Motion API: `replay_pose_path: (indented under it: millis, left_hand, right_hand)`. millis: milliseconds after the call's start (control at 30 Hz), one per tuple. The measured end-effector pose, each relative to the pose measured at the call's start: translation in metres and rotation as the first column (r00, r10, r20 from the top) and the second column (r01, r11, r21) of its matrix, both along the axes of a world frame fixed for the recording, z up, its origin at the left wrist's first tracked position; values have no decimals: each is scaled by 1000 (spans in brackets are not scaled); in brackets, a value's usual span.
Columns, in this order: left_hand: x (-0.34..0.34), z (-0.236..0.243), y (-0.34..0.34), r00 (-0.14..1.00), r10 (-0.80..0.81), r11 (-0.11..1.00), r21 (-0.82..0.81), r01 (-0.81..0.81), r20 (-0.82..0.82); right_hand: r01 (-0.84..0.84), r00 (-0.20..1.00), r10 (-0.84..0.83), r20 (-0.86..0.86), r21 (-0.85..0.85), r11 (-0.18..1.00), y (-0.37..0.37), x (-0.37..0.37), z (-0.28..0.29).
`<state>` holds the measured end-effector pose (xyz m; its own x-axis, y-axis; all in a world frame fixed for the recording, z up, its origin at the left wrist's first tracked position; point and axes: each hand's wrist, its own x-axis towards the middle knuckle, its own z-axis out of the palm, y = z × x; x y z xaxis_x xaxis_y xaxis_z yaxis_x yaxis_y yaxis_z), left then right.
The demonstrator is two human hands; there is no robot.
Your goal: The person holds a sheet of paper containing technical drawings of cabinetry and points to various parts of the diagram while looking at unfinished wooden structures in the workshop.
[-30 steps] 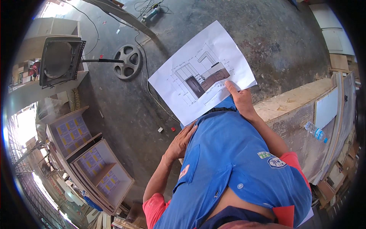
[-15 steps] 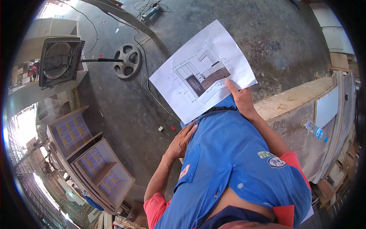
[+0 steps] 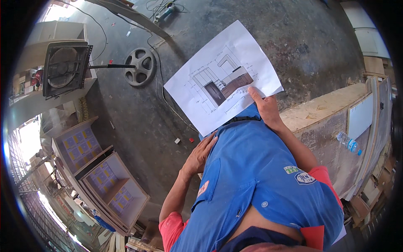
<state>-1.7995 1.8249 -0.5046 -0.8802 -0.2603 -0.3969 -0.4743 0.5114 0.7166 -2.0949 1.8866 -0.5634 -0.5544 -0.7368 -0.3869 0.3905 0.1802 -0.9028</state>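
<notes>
A white sheet of paper (image 3: 197,101) carries a printed cabinet drawing with measurement lines and handwriting. My right hand (image 3: 267,108) grips its lower right edge, thumb on top and the other fingers hidden beneath. The sheet is tilted above my lap, over the floor. My left hand (image 3: 200,156) rests flat against the side of my blue shirt (image 3: 247,155), fingers stretched out and near the paper's lower corner. Nothing shows in that hand.
At the left stand a fan (image 3: 63,69) with a round base (image 3: 140,67) and open wooden cabinets (image 3: 131,197). A power tool (image 3: 166,13) and cables lie on the floor ahead. To my right, a water bottle (image 3: 348,143) lies on a wooden board surface (image 3: 321,149).
</notes>
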Motion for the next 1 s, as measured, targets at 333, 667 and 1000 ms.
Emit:
replay_pose_path:
  millis: [333,667,1000]
  left_hand:
    - [0,0,0,1000,-3,1000,0,3,19]
    - [0,0,0,1000,3,1000,10,-3,24]
    - [-1,-3,0,1000,6,1000,6,-6,0]
  right_hand:
    - [4,1000,-4,-22,-4,1000,-1,0,1]
    - [-15,999,17,-45,30,999,0,-1,1]
    - [-7,999,7,-33,-10,1000,-1,-3,0]
